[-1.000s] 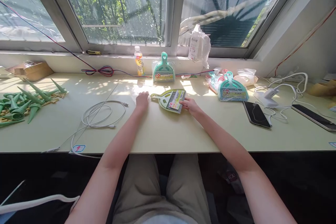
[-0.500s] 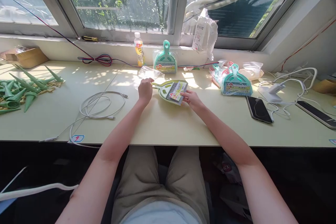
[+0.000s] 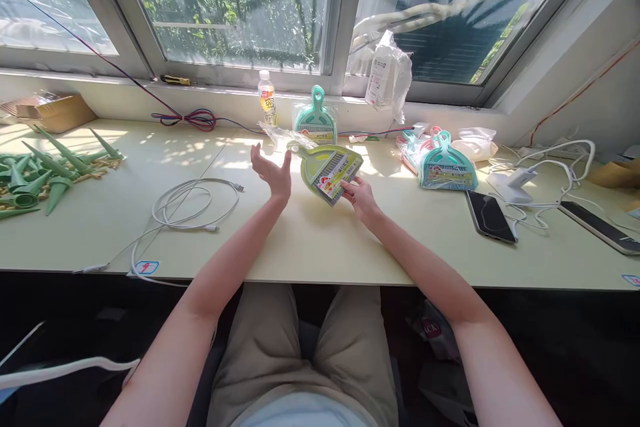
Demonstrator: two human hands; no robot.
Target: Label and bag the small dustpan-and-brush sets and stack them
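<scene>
A yellow-green dustpan-and-brush set [image 3: 330,172] with a printed label is tilted up over the table, its handle pointing to the back left. My right hand [image 3: 361,200] grips the bristle end at its lower right corner. Clear plastic wrapping [image 3: 281,136] sticks out around the handle end. Left of the handle, my left hand [image 3: 273,172] is open, with fingers spread and thumb raised; I see nothing held in it. Behind the set, a teal dustpan-and-brush set [image 3: 317,119] in clear wrapping leans upright against the wall.
A drink bottle [image 3: 267,99] stands by the wall. To the right lie another teal dustpan set [image 3: 448,165], a phone [image 3: 491,217] and charger cables. A coiled white cable [image 3: 167,210] and several green cones [image 3: 55,170] are on the left. The table's front edge [image 3: 330,282] is near my lap.
My left hand was at the handle and has come off it, fingers now spread. The yellow-green set has been lifted and tilted by my right hand. Plastic wrapping has risen behind the handle.
</scene>
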